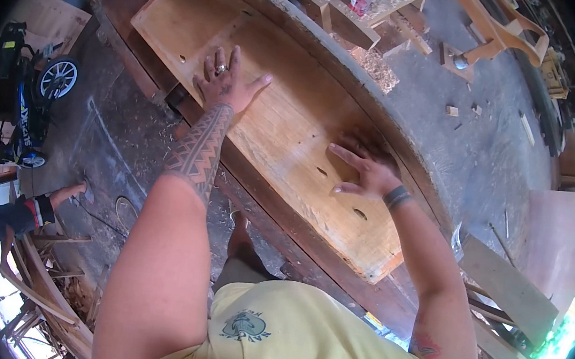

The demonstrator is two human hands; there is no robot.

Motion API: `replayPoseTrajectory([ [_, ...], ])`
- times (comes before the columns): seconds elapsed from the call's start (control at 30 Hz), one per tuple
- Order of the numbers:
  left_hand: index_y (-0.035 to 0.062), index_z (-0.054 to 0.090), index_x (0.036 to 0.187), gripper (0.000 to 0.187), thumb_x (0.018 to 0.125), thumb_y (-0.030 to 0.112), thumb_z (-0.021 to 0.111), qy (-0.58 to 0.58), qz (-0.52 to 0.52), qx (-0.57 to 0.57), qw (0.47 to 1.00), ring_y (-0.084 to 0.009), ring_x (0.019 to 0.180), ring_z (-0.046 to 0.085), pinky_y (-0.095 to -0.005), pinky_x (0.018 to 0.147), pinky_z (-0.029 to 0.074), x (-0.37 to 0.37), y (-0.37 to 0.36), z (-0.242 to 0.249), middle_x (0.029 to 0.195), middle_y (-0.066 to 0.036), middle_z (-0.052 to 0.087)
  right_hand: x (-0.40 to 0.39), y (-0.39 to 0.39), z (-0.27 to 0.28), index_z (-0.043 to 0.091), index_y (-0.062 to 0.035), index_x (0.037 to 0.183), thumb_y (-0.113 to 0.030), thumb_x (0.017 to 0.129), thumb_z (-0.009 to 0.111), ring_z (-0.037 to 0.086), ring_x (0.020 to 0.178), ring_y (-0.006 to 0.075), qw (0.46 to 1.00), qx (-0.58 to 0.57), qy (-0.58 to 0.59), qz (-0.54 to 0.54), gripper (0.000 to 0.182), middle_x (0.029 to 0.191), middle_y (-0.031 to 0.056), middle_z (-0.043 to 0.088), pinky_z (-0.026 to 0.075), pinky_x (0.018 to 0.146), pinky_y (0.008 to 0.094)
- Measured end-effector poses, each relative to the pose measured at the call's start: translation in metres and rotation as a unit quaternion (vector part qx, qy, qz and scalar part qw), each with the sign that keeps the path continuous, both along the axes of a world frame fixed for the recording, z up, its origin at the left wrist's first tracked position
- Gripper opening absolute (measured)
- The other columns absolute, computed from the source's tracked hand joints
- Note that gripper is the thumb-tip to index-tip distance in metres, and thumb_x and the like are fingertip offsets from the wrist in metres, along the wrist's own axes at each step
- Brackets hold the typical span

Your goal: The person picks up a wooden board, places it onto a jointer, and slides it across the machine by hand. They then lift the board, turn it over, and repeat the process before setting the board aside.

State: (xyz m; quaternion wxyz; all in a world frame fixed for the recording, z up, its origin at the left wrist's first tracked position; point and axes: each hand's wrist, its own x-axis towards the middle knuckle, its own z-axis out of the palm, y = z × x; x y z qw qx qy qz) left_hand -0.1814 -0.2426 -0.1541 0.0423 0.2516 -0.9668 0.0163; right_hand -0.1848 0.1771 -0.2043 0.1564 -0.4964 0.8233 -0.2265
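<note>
A long, light wooden panel (272,125) with a few dark slots lies on a darker workbench (276,224). Toward its upper left part, my left hand (229,84) rests on the surface, fingers spread, a ring on one finger. My right hand (367,170) is over the panel's right part, near its far edge, with thumb and index finger stretched out and the other fingers partly in shadow. Neither hand holds anything. One dark slot shows just below my right hand.
A plastic bottle (360,3) and wood shavings (376,70) are beyond the bench. Small wood blocks (452,111) lie on the floor. A black and blue two-wheeler (25,106) stands at left; another person (13,221) bends over wooden pieces at lower left.
</note>
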Motion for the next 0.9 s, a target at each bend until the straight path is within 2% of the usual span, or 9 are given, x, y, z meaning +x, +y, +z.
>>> replayPoseTrajectory([
  [0.1,0.029,0.017,0.185,0.126,0.089,0.1,0.057,-0.002,0.004,0.002,1.0,-0.0413,0.177,0.009,-0.0769,0.135,0.011,0.001,-0.001,-0.001,0.192,-0.016,0.016,-0.001,-0.001,-0.001,0.038,-0.0373,0.179,-0.087,0.089,0.074,0.016,0.174,0.044,0.997,0.046,0.06,-0.005,0.109,0.187,0.0103,0.03,0.016,0.142,0.0647],
  [0.2,0.0284,0.015,0.185,0.124,0.091,0.097,0.058,-0.011,0.006,0.002,1.0,-0.042,0.177,0.008,-0.078,0.134,0.013,0.0,0.002,0.003,0.192,-0.016,0.014,0.0,-0.001,-0.002,0.038,-0.0384,0.179,-0.089,0.088,0.073,0.016,0.174,0.0437,0.997,0.045,0.067,-0.007,0.109,0.187,0.0088,0.031,0.014,0.142,0.0658],
  [0.3,0.0282,0.015,0.185,0.124,0.092,0.096,0.059,-0.013,0.009,0.003,1.0,-0.0423,0.177,0.007,-0.0781,0.133,0.013,0.0,0.002,0.005,0.192,-0.016,0.013,-0.002,0.0,0.002,0.038,-0.0384,0.179,-0.089,0.089,0.073,0.016,0.175,0.0436,0.992,0.063,0.106,0.0,0.109,0.187,0.0081,0.03,0.014,0.142,0.0647],
  [0.4,0.0283,0.015,0.185,0.125,0.091,0.096,0.06,-0.014,0.013,0.009,1.0,-0.0418,0.177,0.007,-0.0773,0.134,0.012,0.001,0.006,0.009,0.193,-0.016,0.012,0.0,0.001,-0.004,0.039,-0.0375,0.179,-0.089,0.089,0.072,0.018,0.174,0.0429,0.993,0.034,0.109,-0.004,0.109,0.187,0.0082,0.032,0.013,0.142,0.0644],
  [0.5,0.028,0.015,0.185,0.125,0.091,0.096,0.06,-0.016,0.017,0.013,1.0,-0.0415,0.177,0.007,-0.0771,0.135,0.011,0.001,0.009,0.013,0.193,-0.016,0.012,0.0,0.002,-0.012,0.039,-0.0363,0.178,-0.087,0.089,0.073,0.019,0.174,0.0419,1.0,-0.013,-0.005,-0.012,0.108,0.186,0.0082,0.033,0.012,0.142,0.064],
  [0.73,0.0266,0.016,0.185,0.125,0.091,0.096,0.06,0.004,0.008,0.01,1.0,-0.0429,0.177,0.008,-0.0777,0.135,0.009,0.003,0.005,0.003,0.192,-0.016,0.012,-0.003,0.005,-0.014,0.044,-0.0346,0.177,-0.089,0.089,0.072,0.022,0.173,0.0418,0.996,0.006,0.093,-0.002,0.107,0.185,0.0092,0.037,0.014,0.141,0.0628],
  [0.83,0.025,0.017,0.185,0.128,0.089,0.098,0.06,0.004,0.008,0.026,1.0,-0.042,0.177,0.006,-0.0758,0.136,0.004,0.003,0.005,0.004,0.193,-0.015,0.012,-0.003,0.003,-0.013,0.045,-0.0347,0.176,-0.089,0.089,0.071,0.023,0.173,0.0422,0.994,0.013,0.11,-0.005,0.106,0.184,0.0094,0.037,0.014,0.141,0.0631],
  [0.9,0.0263,0.017,0.185,0.125,0.091,0.096,0.06,0.009,0.008,0.014,1.0,-0.0429,0.177,0.008,-0.0776,0.135,0.007,0.003,0.007,0.003,0.193,-0.015,0.013,-0.002,0.004,-0.012,0.044,-0.0349,0.177,-0.089,0.089,0.071,0.022,0.173,0.0423,0.993,0.026,0.116,-0.004,0.106,0.185,0.0094,0.037,0.013,0.141,0.0635],
])
